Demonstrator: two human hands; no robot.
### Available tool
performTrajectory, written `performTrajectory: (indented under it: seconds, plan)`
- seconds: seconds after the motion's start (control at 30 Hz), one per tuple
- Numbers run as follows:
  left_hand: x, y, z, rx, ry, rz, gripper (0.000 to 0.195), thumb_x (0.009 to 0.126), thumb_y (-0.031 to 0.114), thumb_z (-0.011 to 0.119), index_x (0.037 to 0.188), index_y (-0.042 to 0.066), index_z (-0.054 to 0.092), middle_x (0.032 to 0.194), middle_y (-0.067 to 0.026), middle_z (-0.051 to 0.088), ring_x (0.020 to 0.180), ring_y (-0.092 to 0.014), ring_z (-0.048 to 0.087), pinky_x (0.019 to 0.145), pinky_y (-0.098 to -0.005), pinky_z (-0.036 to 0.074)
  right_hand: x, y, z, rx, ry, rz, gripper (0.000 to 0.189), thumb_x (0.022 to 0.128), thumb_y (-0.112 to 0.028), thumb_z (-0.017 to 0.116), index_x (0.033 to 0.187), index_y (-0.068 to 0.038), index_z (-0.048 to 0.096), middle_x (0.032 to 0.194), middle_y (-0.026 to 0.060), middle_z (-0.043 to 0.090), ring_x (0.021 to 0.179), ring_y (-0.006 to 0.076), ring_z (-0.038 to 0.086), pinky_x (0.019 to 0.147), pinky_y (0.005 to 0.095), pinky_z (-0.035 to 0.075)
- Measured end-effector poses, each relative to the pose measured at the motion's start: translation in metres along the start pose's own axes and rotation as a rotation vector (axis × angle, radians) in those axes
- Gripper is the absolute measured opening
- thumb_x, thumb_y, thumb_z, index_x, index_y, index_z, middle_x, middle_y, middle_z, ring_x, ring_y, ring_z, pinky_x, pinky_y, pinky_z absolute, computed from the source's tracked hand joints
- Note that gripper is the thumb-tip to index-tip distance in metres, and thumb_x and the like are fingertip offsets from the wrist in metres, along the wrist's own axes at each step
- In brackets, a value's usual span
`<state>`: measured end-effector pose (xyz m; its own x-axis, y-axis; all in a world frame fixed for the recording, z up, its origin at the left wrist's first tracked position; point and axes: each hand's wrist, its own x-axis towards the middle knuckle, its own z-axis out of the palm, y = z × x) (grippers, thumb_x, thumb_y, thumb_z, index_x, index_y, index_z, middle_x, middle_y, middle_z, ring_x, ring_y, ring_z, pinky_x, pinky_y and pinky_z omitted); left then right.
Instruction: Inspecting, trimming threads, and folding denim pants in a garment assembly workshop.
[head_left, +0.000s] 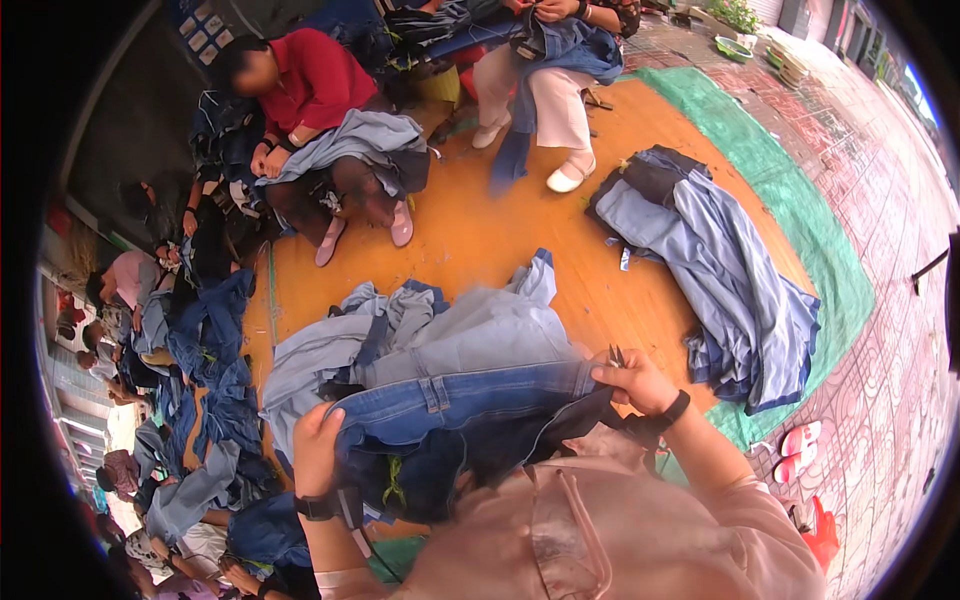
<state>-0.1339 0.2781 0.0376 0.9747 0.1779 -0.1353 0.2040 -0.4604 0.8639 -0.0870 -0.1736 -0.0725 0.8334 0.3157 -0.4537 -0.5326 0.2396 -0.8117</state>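
A pair of blue denim jeans (480, 397) is stretched across my lap, its waistband running between my two hands. At one end of the waistband, my left hand (319, 442) pinches the denim between thumb and fingers. My right hand (634, 382) grips the other end and also holds a small metal tool with pointed tips (616, 355), perhaps thread snips, sticking up past the fingers. The light blue inner side of denim (480, 322) spreads just beyond the waistband. Dark cloth hangs below the waistband, with a yellow-green tie (393, 480) on it.
A pile of jeans (712, 262) lies on the orange board (465, 225) at the right, by a green sheet (810, 195). Two seated people (322, 90) handle denim opposite; others sit along the left beside denim heaps (217, 330). Pink-and-white sandals (799, 450) stand on paving.
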Motion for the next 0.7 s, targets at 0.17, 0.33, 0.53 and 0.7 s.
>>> performTrajectory:
  seconds: [0.17, 0.33, 0.53, 0.7]
  plan:
    - [0.014, -0.019, 0.027, 0.793, 0.476, 0.306, 0.013, 0.084, 0.009, 0.065, 0.094, 0.003, 0.069, 0.090, -0.0146, 0.067, 0.079, -0.030, 0.065, 0.075, -0.0353, 0.050, -0.001, -0.011, 0.028, -0.040, -0.100, 0.028, 0.014, 0.089, -0.011, 0.069, 0.101, -0.004, 0.065, 0.074, -0.0025, 0.058, 0.053, 0.0063, 0.047, 0.047, 0.0212, 0.035]
    - [0.016, 0.051, 0.136, 0.245, -0.089, 0.352, 0.015, 0.081, 0.009, 0.073, 0.094, 0.003, 0.069, 0.086, -0.0092, 0.068, 0.073, -0.019, 0.067, 0.065, -0.0297, 0.052, 0.048, 0.041, 0.038, -0.304, 0.072, -0.453, 0.016, 0.083, -0.020, 0.071, 0.088, -0.005, 0.073, 0.065, 0.0052, 0.065, 0.056, 0.0158, 0.058, 0.054, 0.0315, 0.045]
    - [0.032, 0.053, 0.211, 0.170, -0.275, 0.281, 0.029, 0.080, 0.022, 0.079, 0.094, 0.001, 0.066, 0.087, -0.0097, 0.070, 0.071, -0.017, 0.068, 0.067, -0.0289, 0.053, 0.048, 0.014, 0.056, -0.559, 0.258, -0.425, 0.023, 0.081, -0.029, 0.070, 0.088, -0.007, 0.074, 0.065, 0.0132, 0.066, 0.063, 0.0274, 0.065, 0.060, 0.0359, 0.049]
    - [0.041, 0.047, 0.226, 0.010, -0.344, 0.203, 0.031, 0.081, 0.016, 0.078, 0.101, -0.001, 0.063, 0.090, -0.0094, 0.069, 0.079, -0.015, 0.066, 0.073, -0.0288, 0.053, 0.047, 0.020, 0.042, -0.662, 0.312, -0.527, 0.023, 0.082, -0.027, 0.069, 0.092, -0.007, 0.073, 0.068, 0.0150, 0.064, 0.069, 0.0301, 0.063, 0.066, 0.0396, 0.048]
